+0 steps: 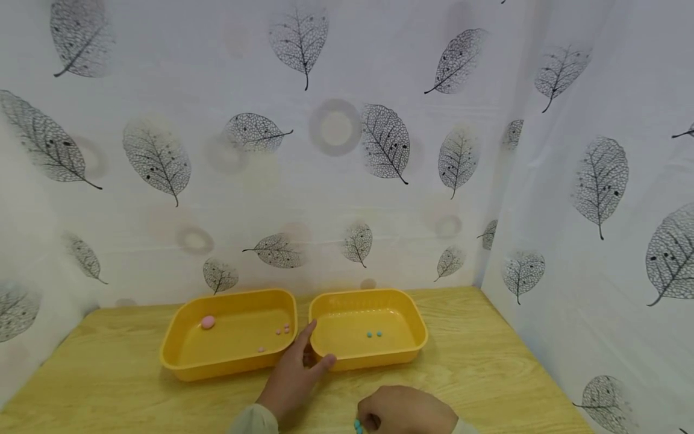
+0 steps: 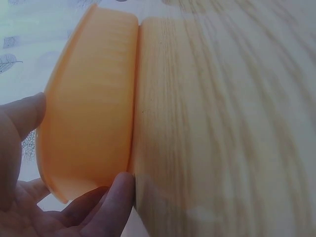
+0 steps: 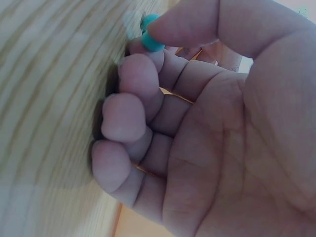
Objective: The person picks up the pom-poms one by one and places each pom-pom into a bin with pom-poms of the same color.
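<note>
My left hand (image 1: 295, 371) holds the near left corner of the right yellow tray (image 1: 374, 360), thumb at the near rim and fingers round the left end. In the left wrist view that hand (image 2: 69, 197) spans the side of the same tray (image 2: 94, 108). Two small turquoise beads (image 1: 374, 334) lie inside it. Low over the wooden table, my right hand (image 1: 406, 410) pinches a turquoise bead (image 3: 154, 42) between thumb and index finger. A second turquoise bead (image 3: 149, 21) shows right beside it. The other right fingers are curled, their tips by the tabletop.
A larger yellow tray (image 1: 233, 364) stands left of my left hand, with a pink oval piece (image 1: 208, 322) and several tiny pink beads (image 1: 286, 329) in it. The wooden table (image 1: 488, 361) ends at a leaf-printed curtain (image 1: 336, 199) behind and at the right.
</note>
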The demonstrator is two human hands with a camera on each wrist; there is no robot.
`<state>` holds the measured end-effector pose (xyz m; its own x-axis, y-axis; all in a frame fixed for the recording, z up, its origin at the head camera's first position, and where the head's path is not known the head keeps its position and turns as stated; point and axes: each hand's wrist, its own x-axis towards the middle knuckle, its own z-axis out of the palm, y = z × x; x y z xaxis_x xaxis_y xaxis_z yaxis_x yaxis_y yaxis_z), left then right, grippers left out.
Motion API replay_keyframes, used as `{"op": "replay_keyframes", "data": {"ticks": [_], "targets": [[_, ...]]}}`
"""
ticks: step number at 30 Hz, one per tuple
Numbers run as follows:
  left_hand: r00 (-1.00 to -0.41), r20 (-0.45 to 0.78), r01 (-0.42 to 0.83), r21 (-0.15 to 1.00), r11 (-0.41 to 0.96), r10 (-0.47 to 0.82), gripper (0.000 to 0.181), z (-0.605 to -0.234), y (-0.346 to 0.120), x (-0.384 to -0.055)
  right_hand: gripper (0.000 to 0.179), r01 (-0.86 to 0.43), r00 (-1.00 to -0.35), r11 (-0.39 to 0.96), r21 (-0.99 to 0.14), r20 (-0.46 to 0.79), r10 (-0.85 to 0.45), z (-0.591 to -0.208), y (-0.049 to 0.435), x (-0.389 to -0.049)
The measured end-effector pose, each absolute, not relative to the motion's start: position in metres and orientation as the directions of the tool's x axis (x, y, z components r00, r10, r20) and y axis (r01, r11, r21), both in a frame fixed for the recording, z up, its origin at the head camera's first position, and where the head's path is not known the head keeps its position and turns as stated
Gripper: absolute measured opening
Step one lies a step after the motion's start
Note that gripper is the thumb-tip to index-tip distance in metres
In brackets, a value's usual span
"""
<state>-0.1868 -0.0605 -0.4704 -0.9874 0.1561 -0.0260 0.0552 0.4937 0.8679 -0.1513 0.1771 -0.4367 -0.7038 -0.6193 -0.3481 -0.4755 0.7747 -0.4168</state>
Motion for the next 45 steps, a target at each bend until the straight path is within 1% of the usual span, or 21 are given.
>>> {"op": "replay_keyframes", "data": {"ticks": [9,15,22,26,28,31,33,36,38,40,42,43,45], "targets": [[-0.987,-0.036,0.047,0.870,0.491,0.157,0.096,-0.470,-0.060,-0.187,0.011,-0.481,-0.687,0.768,-0.423,-0.362,-0.630,-0.439,0.179,-0.154],[-0.987,-0.024,0.054,0.876,0.479,0.156,0.094,-0.470,-0.060,-0.186,0.014,-0.495,-0.676,0.751,-0.436,-0.350,-0.648,-0.443,0.181,-0.155],[-0.988,-0.019,0.059,0.875,0.480,0.156,0.095,-0.470,-0.060,-0.186,0.013,-0.497,-0.677,0.751,-0.435,-0.347,-0.649,-0.440,0.180,-0.155],[-0.988,-0.021,0.056,0.876,0.479,0.154,0.095,-0.470,-0.060,-0.186,0.020,-0.475,-0.697,0.764,-0.437,-0.343,-0.629,-0.435,0.180,-0.154],[-0.988,-0.019,0.058,0.876,0.479,0.153,0.094,-0.470,-0.060,-0.185,0.025,-0.489,-0.707,0.760,-0.429,-0.316,-0.633,-0.432,0.181,-0.154],[-0.988,-0.014,0.064,0.876,0.478,0.157,0.094,-0.470,-0.060,-0.185,0.027,-0.545,-0.711,0.734,-0.404,-0.242,-0.661,-0.427,0.183,-0.157],[-0.987,-0.010,0.068,0.877,0.476,0.159,0.093,-0.469,-0.060,-0.185,0.025,-0.597,-0.707,0.702,-0.388,-0.160,-0.689,-0.424,0.186,-0.160],[-0.987,-0.006,0.071,0.879,0.471,0.160,0.092,-0.469,-0.060,-0.185,0.017,-0.636,-0.718,0.669,-0.385,-0.024,-0.696,-0.420,0.190,-0.164],[-0.987,-0.002,0.074,0.879,0.472,0.160,0.093,-0.469,-0.060,-0.185,0.013,-0.679,-0.714,0.642,-0.356,0.112,-0.691,-0.420,0.193,-0.168],[-0.988,-0.004,0.072,0.877,0.474,0.156,0.093,-0.470,-0.060,-0.185,0.013,-0.705,-0.708,0.638,-0.310,0.245,-0.663,-0.420,0.194,-0.170],[-0.988,-0.009,0.066,0.876,0.477,0.154,0.093,-0.470,-0.060,-0.185,0.017,-0.722,-0.686,0.646,-0.247,0.377,-0.623,-0.422,0.195,-0.172],[-0.988,-0.011,0.065,0.876,0.477,0.155,0.093,-0.471,-0.060,-0.185,0.019,-0.723,-0.675,0.653,-0.224,0.432,-0.598,-0.422,0.195,-0.173],[-0.988,-0.019,0.058,0.877,0.477,0.155,0.092,-0.471,-0.060,-0.185,0.023,-0.704,-0.674,0.677,-0.215,0.504,-0.541,-0.423,0.195,-0.175]]}}
